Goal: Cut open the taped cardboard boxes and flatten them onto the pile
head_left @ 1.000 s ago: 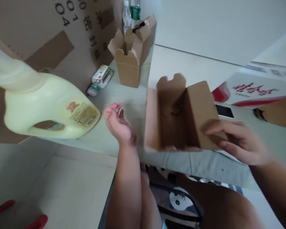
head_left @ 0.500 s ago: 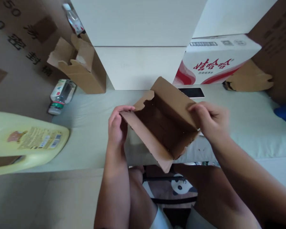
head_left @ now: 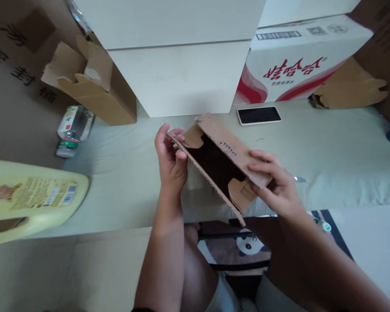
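Observation:
Between my two hands is a small brown cardboard box [head_left: 225, 145], tilted, with its flaps partly folded in over a dark inside. My left hand [head_left: 173, 158] grips the long flap at the box's left corner, thumb on one side and fingers on the other. At the opposite end, my right hand [head_left: 277, 184] has its fingers on the outer face of the right flap and its thumb under the edge. A phone [head_left: 259, 115] with a dark screen lies on the pale green cloth [head_left: 123, 182] beyond the box.
White boxes [head_left: 182, 78] stand at the back, beside a red-and-white carton [head_left: 289, 73]. On the left are an open cardboard box [head_left: 117, 93], a plastic bottle [head_left: 74, 130] on its side and a yellow jug [head_left: 42, 195]. A flattened cardboard piece [head_left: 351, 86] lies at right.
The box's right flap has folded inward, narrowing the opening, and an end flap is now tucked in. My right hand has moved down and onto the flap's outer face. The view has shifted slightly.

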{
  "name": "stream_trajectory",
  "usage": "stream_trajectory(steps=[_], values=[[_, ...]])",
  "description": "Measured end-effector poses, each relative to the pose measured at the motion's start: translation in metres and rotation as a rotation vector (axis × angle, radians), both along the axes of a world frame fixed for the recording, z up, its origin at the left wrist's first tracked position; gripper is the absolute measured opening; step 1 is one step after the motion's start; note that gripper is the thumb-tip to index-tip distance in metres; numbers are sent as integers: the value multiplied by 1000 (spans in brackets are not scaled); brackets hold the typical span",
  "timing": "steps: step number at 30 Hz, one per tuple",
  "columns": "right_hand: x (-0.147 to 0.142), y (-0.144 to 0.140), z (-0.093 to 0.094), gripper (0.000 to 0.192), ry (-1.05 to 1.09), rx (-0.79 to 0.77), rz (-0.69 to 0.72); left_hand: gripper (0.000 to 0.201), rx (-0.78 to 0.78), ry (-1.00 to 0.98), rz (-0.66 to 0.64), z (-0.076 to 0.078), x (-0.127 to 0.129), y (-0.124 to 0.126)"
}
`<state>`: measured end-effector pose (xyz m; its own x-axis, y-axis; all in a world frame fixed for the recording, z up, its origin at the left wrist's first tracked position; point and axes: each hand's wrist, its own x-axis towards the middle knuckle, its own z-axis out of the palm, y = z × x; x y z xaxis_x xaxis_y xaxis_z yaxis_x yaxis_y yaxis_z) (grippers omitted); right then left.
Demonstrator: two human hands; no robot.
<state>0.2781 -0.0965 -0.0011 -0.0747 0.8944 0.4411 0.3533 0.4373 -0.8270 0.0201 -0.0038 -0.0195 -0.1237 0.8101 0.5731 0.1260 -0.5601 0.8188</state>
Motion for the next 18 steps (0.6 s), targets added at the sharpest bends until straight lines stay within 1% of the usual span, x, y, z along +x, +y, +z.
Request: stream_trajectory(steps=[2,4,5,7,8,9,11,13,14,16,18], values=[[2,-3,-3,38,62,34,131,80,34,67,18,0,-1,2],[4,-7,-5,37,100,25,212,73,45,167,35,3,-3,2],[4,-9,-5,40,100,3,242,65,42,231,41,6,-4,1],[5,-14,-1,65,71,-49,321,44,22,349,36,12,-6,-3],[5,-17,2,73,48,-67,366,37,0,389,23,15,-8,-6],[5,-18,6,75,16,-77,406,34,-28,412,8,18,-10,-9],[4,-20,10,67,-54,-76,463,34,-79,400,-8,20,-15,-14],[3,-19,9,57,-54,-87,443,33,-98,361,8,18,-19,-19],[2,-18,5,55,-20,-116,395,32,-96,344,28,16,-21,-20],[0,-14,-7,57,66,-251,219,33,-95,331,73,12,-22,-23],[-2,-10,-20,62,105,-430,55,34,-110,324,126,8,-23,-24]])
